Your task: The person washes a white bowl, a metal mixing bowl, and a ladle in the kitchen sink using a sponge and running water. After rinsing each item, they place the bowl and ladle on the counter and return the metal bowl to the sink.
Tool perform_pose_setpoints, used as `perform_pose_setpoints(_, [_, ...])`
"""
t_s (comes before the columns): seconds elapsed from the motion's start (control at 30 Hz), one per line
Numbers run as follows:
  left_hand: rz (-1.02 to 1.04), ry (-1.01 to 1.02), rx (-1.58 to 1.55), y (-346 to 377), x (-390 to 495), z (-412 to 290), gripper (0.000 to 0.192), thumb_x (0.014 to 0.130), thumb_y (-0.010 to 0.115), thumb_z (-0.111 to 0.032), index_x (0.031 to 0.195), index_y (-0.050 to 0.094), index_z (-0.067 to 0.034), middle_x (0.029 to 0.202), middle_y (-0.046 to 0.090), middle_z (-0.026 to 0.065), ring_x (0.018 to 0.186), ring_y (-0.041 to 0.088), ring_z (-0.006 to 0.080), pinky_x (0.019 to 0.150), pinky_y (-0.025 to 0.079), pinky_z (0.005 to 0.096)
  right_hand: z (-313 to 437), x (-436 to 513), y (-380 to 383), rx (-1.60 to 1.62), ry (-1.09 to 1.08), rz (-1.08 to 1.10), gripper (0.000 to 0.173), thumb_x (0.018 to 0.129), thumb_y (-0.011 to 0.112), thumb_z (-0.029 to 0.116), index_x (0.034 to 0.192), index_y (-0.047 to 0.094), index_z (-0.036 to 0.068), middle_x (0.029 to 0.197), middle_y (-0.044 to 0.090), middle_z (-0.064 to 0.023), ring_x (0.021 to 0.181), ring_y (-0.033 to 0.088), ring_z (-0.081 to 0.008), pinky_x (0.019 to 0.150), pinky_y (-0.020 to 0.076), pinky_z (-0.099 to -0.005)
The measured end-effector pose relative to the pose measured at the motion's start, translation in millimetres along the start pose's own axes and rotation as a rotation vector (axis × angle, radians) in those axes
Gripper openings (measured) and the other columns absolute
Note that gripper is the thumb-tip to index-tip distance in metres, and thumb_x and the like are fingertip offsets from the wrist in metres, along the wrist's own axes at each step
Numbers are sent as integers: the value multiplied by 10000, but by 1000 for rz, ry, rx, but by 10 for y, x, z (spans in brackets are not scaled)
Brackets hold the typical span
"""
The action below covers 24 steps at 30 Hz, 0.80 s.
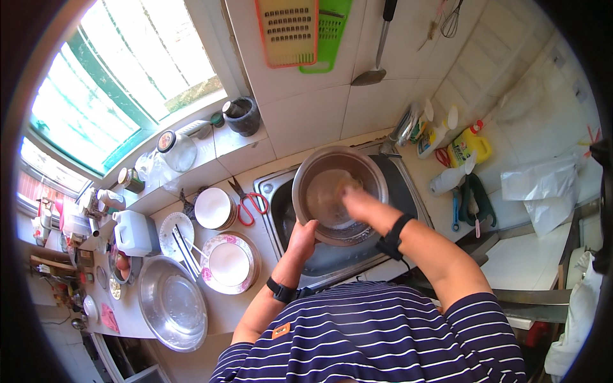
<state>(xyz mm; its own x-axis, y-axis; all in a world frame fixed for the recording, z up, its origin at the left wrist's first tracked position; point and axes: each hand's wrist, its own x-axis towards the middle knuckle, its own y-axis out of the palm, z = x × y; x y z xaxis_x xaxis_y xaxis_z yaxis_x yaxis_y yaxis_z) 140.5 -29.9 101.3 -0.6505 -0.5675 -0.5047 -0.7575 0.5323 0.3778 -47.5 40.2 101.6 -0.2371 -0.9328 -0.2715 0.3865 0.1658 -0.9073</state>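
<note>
A deep metal pot is held over the stainless steel sink, tilted so that its inside faces me. At its lower left, my left hand grips the rim with the thumb over the edge. Inside the pot is my right hand, blurred by motion, its fingers down at the bottom. Something yellowish shows at those fingertips, too smeared to name. Murky wetness and some suds cover the pot's inner wall. The faucet stands behind the sink's right corner.
Left of the sink lie red-handled scissors, stacked bowls, plates with a bowl, chopsticks and a large metal basin. Spray bottles and a yellow jug line the right side.
</note>
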Motion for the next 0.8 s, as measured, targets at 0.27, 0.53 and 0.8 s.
perform_pose_setpoints(0.27, [2, 43, 5, -11, 78, -10, 392, 835, 473, -52, 1221, 450, 9, 1064, 595, 163, 866, 647, 293, 668, 574, 401, 75, 82, -155, -24, -150, -142, 308, 811, 516, 47, 1107, 602, 36, 1128, 600, -214, 1005, 590, -384, 854, 487, -449])
perform_pose_setpoints(0.53, [14, 250, -29, -81, 305, 97, 395, 923, 490, -132, 1287, 385, -20, 1109, 552, 126, 927, 587, 198, 711, 520, 299, 506, -73, 221, 430, -123, -129, 331, 823, 544, 168, 1125, 604, 47, 1142, 588, -169, 1087, 522, -363, 929, 412, -441])
perform_pose_setpoints(0.8, [-61, 393, -63, -146, 345, 143, 419, 957, 487, -164, 1322, 365, 2, 1258, 495, 134, 1082, 518, 204, 929, 422, 316, 314, -520, -11, -58, -339, -446, 247, 792, 604, 108, 1029, 659, 147, 1071, 611, -59, 936, 546, -269, 799, 456, -378])
